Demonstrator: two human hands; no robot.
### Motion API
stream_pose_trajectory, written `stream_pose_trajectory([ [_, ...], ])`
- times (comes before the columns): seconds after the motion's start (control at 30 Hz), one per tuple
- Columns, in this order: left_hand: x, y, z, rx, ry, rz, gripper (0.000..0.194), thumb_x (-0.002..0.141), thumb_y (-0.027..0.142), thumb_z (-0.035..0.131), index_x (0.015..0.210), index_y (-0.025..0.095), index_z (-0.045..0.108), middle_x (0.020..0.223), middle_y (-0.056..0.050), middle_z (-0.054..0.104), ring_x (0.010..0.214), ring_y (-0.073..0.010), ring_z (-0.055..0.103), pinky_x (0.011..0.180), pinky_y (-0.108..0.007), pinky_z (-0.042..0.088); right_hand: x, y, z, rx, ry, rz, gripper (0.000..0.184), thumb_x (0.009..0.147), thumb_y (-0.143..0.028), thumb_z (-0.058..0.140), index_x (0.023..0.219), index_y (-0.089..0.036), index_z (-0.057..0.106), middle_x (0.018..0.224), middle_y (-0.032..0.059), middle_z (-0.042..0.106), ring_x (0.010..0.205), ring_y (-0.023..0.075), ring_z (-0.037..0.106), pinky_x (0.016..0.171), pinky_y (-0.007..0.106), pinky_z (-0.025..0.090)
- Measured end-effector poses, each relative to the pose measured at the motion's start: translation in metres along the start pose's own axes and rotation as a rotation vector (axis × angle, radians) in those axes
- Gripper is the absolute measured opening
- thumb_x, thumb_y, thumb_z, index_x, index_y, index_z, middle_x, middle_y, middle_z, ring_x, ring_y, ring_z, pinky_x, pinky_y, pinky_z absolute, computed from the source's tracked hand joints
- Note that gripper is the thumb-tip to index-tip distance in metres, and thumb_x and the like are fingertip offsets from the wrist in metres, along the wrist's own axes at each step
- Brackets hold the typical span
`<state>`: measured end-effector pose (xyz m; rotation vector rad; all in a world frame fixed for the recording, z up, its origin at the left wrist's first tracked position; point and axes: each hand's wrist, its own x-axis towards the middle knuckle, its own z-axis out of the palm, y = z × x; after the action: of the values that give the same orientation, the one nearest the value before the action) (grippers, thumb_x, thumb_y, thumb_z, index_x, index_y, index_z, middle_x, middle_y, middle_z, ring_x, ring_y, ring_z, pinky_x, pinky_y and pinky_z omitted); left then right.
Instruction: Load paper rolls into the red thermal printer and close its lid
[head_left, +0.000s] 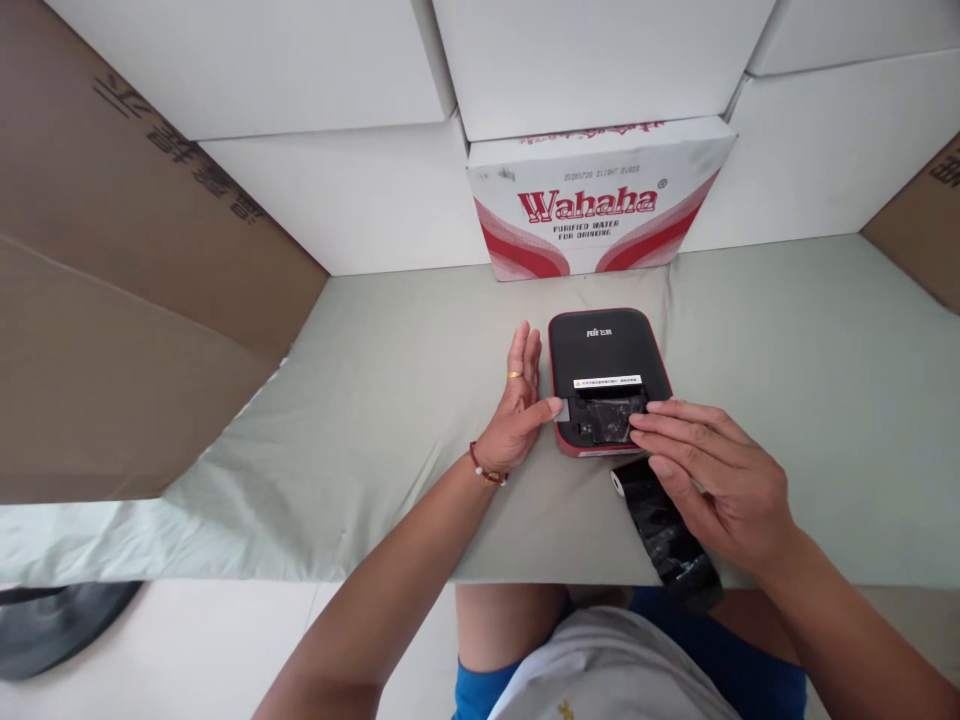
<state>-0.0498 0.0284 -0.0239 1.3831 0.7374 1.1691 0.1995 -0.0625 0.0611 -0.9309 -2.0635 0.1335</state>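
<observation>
A small black device with a red rim (606,350) lies on a pale green cloth-covered table (390,400), its near compartment open. My left hand (517,410) rests against the device's left side, thumb on its near left corner. My right hand (705,470) reaches over the open compartment, fingertips touching a black glossy film or ribbon (660,530). That ribbon runs from the compartment back under my palm toward the table's near edge, with a white roll end showing beside it.
A white and red "Wahaha" water carton (596,200) stands just behind the device. White boxes (337,190) line the back. Brown cardboard (112,300) walls the left side, and more brown cardboard (922,220) is at the far right. A dark object (52,620) lies on the floor at lower left.
</observation>
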Motion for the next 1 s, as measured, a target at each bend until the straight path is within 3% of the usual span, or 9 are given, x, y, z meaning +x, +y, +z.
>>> stream_pose_trajectory([
  [0.3,0.001,-0.001,-0.004,0.026,-0.041,0.062,0.111,0.092,0.065,0.079,0.174,0.048,0.006,0.19,-0.003,0.007,0.177,-0.0294,0.008,0.144,-0.057,0.015,0.011,0.006,-0.009,0.02,-0.06,-0.018,0.035,0.097,-0.009,0.069,0.124,-0.028,0.08,0.114,0.0052,0.087,0.11,0.026,0.082,0.102,0.049,0.067],
  [0.4,0.001,0.0,-0.002,0.034,-0.047,0.053,0.111,0.092,0.066,0.078,0.174,0.049,0.006,0.19,-0.002,0.004,0.178,-0.0293,0.006,0.144,-0.057,0.016,0.022,0.004,-0.011,0.042,-0.074,0.016,0.025,0.099,-0.014,0.068,0.111,-0.031,0.083,0.103,0.0022,0.087,0.099,0.0261,0.083,0.095,0.048,0.068],
  [0.5,0.002,-0.002,0.0,0.012,-0.053,0.059,0.108,0.093,0.066,0.077,0.174,0.047,0.009,0.189,-0.004,0.011,0.177,-0.0287,0.01,0.145,-0.056,0.014,0.041,0.006,-0.014,0.047,-0.121,0.123,0.021,0.105,-0.026,0.063,0.1,-0.031,0.083,0.098,0.0018,0.086,0.091,0.0247,0.081,0.089,0.044,0.065],
  [0.6,0.003,-0.004,0.0,-0.036,-0.052,0.059,0.107,0.091,0.066,0.079,0.174,0.044,0.015,0.186,-0.006,0.023,0.175,-0.0298,0.02,0.144,-0.056,0.016,0.067,0.019,-0.013,-0.004,-0.257,0.31,0.026,0.107,-0.04,0.06,0.109,-0.031,0.084,0.103,0.0005,0.087,0.087,0.0234,0.081,0.079,0.038,0.063],
  [0.67,0.005,-0.004,0.001,-0.072,-0.035,0.046,0.103,0.091,0.066,0.079,0.172,0.043,0.021,0.185,-0.006,0.027,0.174,-0.0302,0.023,0.143,-0.055,0.02,0.086,0.031,-0.008,-0.067,-0.389,0.37,0.029,0.105,-0.039,0.059,0.117,-0.031,0.084,0.102,-0.0004,0.087,0.082,0.0224,0.08,0.072,0.036,0.06],
  [0.83,0.009,-0.002,0.005,-0.193,0.038,0.028,0.075,0.094,0.063,0.075,0.158,0.034,0.049,0.178,-0.007,0.043,0.17,-0.03,0.033,0.142,-0.054,0.023,0.122,0.053,0.015,-0.435,-0.687,0.349,0.04,0.091,-0.016,0.057,0.115,-0.031,0.086,0.098,0.0036,0.087,0.081,0.0256,0.078,0.065,0.035,0.052],
  [1.0,0.011,-0.004,0.005,-0.209,0.052,0.015,0.072,0.092,0.056,0.08,0.154,0.033,0.053,0.174,-0.008,0.048,0.167,-0.0293,0.038,0.14,-0.054,0.025,0.13,0.052,0.032,-0.689,-0.782,0.302,0.033,0.086,-0.021,0.07,0.113,-0.031,0.086,0.091,0.0105,0.085,0.078,0.0304,0.077,0.058,0.035,0.045],
])
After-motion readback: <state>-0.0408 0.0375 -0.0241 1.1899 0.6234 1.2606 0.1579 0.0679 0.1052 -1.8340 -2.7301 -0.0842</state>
